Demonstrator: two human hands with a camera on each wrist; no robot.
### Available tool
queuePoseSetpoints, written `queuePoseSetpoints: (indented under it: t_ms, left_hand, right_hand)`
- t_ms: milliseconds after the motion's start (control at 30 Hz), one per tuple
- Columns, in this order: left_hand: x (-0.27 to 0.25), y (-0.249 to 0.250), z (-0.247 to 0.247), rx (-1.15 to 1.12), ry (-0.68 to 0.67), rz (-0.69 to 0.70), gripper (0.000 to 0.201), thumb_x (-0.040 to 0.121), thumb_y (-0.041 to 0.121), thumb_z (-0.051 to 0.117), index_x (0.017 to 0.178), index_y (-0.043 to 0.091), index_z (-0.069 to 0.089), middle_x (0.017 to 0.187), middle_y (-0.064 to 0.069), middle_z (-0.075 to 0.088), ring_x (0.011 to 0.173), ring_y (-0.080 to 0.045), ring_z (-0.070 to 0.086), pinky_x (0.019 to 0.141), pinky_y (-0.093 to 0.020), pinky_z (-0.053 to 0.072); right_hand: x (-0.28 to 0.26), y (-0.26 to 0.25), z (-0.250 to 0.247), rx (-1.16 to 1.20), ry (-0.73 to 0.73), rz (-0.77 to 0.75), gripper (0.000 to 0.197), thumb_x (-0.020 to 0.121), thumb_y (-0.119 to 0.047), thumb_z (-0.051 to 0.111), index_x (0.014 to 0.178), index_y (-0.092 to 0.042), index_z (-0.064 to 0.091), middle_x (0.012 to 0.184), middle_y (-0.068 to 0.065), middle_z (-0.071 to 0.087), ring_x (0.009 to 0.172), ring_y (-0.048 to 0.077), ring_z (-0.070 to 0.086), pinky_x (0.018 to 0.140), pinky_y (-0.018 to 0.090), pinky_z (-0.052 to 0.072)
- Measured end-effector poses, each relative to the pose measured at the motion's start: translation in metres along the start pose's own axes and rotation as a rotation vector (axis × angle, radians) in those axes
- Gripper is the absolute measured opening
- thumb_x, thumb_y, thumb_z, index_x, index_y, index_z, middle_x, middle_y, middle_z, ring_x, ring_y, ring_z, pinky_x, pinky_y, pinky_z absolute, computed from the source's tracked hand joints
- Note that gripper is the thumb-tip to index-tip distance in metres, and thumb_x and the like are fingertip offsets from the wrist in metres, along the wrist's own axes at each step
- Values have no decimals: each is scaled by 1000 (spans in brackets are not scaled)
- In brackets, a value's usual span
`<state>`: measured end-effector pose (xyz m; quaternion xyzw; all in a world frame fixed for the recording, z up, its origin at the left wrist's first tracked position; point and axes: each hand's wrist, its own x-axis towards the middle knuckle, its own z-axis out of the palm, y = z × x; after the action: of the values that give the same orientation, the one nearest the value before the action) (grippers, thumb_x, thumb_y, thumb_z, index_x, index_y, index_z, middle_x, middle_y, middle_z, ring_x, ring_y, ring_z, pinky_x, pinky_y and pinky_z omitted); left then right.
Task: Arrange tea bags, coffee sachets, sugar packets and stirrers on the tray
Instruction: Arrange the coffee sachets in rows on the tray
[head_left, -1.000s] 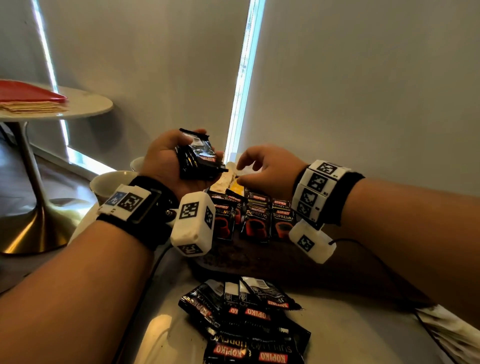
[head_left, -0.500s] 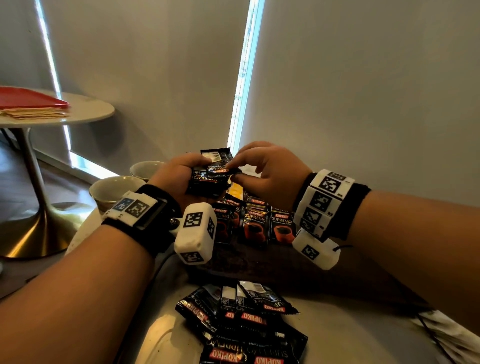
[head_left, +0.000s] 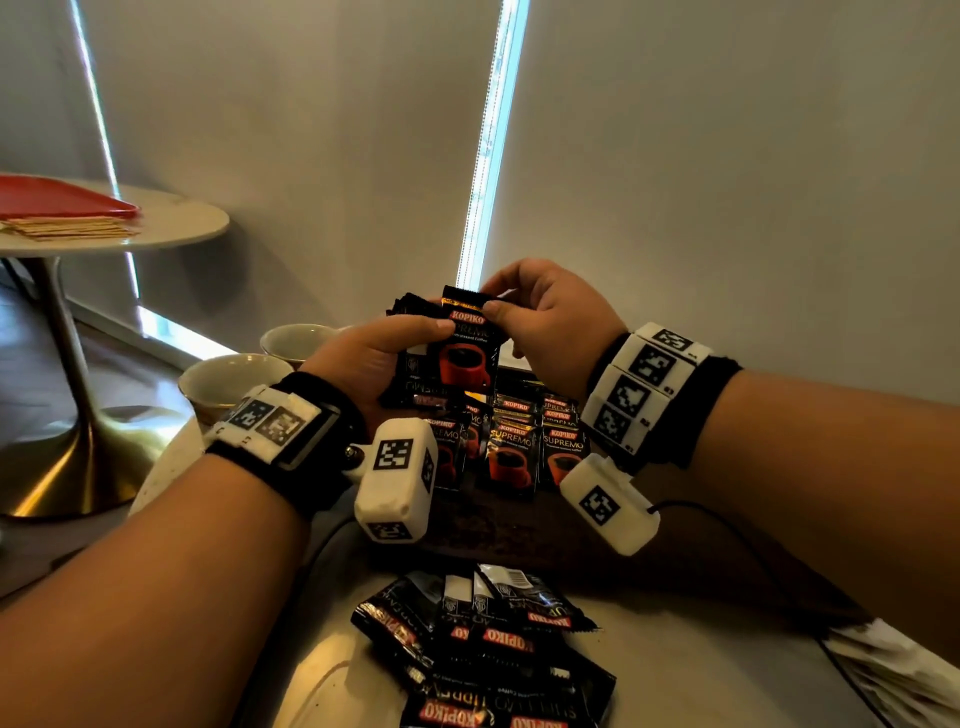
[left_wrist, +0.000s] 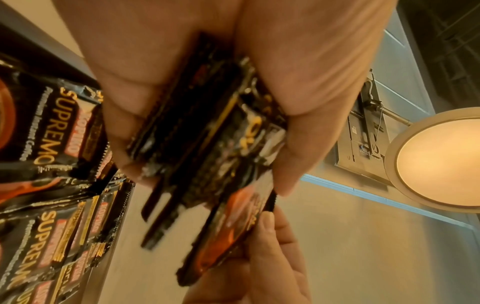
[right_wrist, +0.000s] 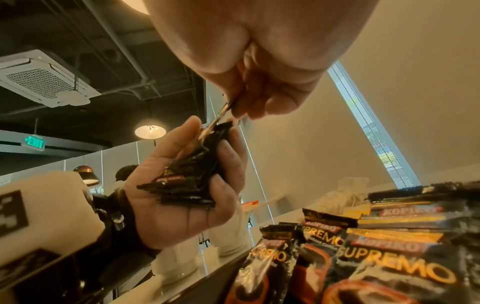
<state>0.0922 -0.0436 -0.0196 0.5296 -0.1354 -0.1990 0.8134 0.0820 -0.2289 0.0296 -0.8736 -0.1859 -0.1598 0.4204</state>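
Observation:
My left hand (head_left: 382, 358) grips a stack of black Kopiko coffee sachets (left_wrist: 197, 131) above the dark wooden tray (head_left: 498, 530). My right hand (head_left: 540, 322) pinches the top edge of the front sachet (head_left: 465, 351), which stands upright with its red cup print towards me. In the right wrist view the stack (right_wrist: 189, 174) lies in the left palm and the right fingertips (right_wrist: 249, 111) hold one sachet's edge. Rows of sachets (head_left: 511, 447) stand overlapped on the tray below both hands. A loose pile of sachets (head_left: 488, 654) lies on the white table in front of the tray.
Two cream cups (head_left: 228, 379) stand left of the tray near the table edge. A white cloth or paper bundle (head_left: 898, 670) lies at the right front. A round side table (head_left: 114, 228) with a red plate stands farther left. A cable (head_left: 737, 540) crosses the tray's right side.
Both hands rose a little together. The right hand went from touching the stack's top to pinching the front sachet, now turned upright with its face towards me.

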Motion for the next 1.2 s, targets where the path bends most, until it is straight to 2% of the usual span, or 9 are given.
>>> queuePoseSetpoints:
  t_ms: [67, 233, 300, 433, 667, 800, 867, 1033, 1200]
  left_hand:
    - [0, 1, 0, 33, 70, -1, 49, 91, 18, 56, 137, 1, 52, 104, -21, 71, 81, -34, 74, 61, -41, 61]
    - [0, 2, 1, 28, 96, -5, 34, 96, 13, 50, 127, -1, 53, 75, -13, 71, 57, -25, 71, 46, -31, 55]
    - [-1, 1, 2, -11, 70, -10, 38, 95, 11, 51, 130, -3, 53, 79, -16, 71, 61, -27, 71, 50, -35, 57]
    - [-2, 0, 2, -14, 29, -31, 47, 92, 13, 54, 135, -4, 52, 90, -19, 70, 71, -32, 72, 59, -41, 59]
    - [-2, 2, 1, -12, -43, -30, 45, 95, 19, 54, 137, 3, 53, 103, -20, 70, 80, -32, 74, 64, -42, 60]
    - [0, 6, 1, -89, 116, 50, 16, 99, 19, 51, 112, 17, 60, 91, -11, 68, 68, -25, 71, 53, -38, 58]
    - [3, 7, -3, -178, 200, 115, 8, 98, 18, 52, 104, 21, 57, 90, -5, 64, 70, -20, 67, 61, -35, 57]
    - [7, 11, -8, -345, 220, 209, 11, 97, 18, 54, 106, 22, 56, 88, -2, 65, 69, -17, 66, 67, -32, 56]
    - [6, 13, -9, -367, 226, 218, 9, 97, 19, 54, 104, 23, 57, 87, -2, 65, 70, -17, 64, 68, -31, 56]
  right_hand:
    - [-3, -2, 1, -71, -19, -9, 13, 93, -20, 67, 100, -25, 57, 92, -6, 68, 78, 11, 65, 69, 27, 52]
    - [-11, -8, -6, -456, -231, -226, 53, 70, -51, 82, 108, -25, 56, 124, -6, 50, 111, 9, 48, 86, 15, 43]
    - [-11, -9, -4, -517, -306, -244, 51, 68, -50, 84, 105, -26, 56, 128, -5, 49, 114, 11, 46, 88, 14, 41]
    - [-9, -8, 1, -533, -333, -231, 50, 68, -45, 83, 106, -25, 58, 127, -5, 47, 112, 14, 49, 96, 31, 50]
    - [-5, -7, 0, -547, -365, -178, 54, 67, -48, 85, 108, -26, 57, 116, -6, 49, 101, 12, 53, 87, 26, 52]
    - [-6, 0, -5, -486, -297, -124, 53, 67, -41, 85, 106, -25, 53, 105, -12, 46, 93, 5, 51, 74, 16, 46]
    - [-8, 5, -5, -496, -297, -85, 55, 67, -39, 85, 108, -25, 50, 102, -15, 42, 90, 4, 49, 72, 16, 44]
    - [-11, 13, 15, -815, -523, -39, 58, 66, -51, 82, 108, -31, 48, 108, -9, 46, 103, 14, 44, 91, 35, 48]
    - [-11, 12, 35, -887, -617, -54, 65, 65, -52, 84, 118, -30, 54, 115, -8, 49, 106, 15, 46, 89, 33, 48]
